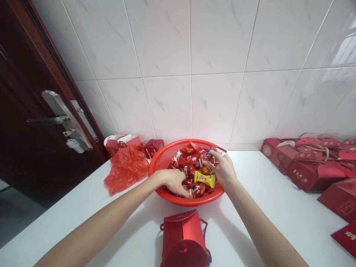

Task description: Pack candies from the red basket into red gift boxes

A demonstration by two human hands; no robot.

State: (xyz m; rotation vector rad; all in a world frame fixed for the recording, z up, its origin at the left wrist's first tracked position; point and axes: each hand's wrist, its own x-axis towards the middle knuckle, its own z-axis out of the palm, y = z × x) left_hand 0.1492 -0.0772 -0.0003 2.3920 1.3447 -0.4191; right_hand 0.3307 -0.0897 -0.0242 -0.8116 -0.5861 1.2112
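A red plastic basket (161,159) with a perforated wall holds a heap of wrapped candies (191,160), mostly red, with a yellow one (204,179) on top. My left hand (174,180) reaches over the basket's left front rim, its thumb and forefinger apart among the candies; the other fingertips are hidden. At the basket's right side, my right hand (222,167) has its thumb and fingers around a red-and-white wrapped candy (214,161). In front of the basket stands a red carton box (182,237) with cord loops at its sides and its top flaps partly apart.
A crumpled red plastic bag (126,167) lies left of the basket, near small red boxes (154,147). Several red gift boxes (306,170) crowd the table's right side. Behind the white table (250,207) rises a tiled wall; a dark door (25,92) stands at left.
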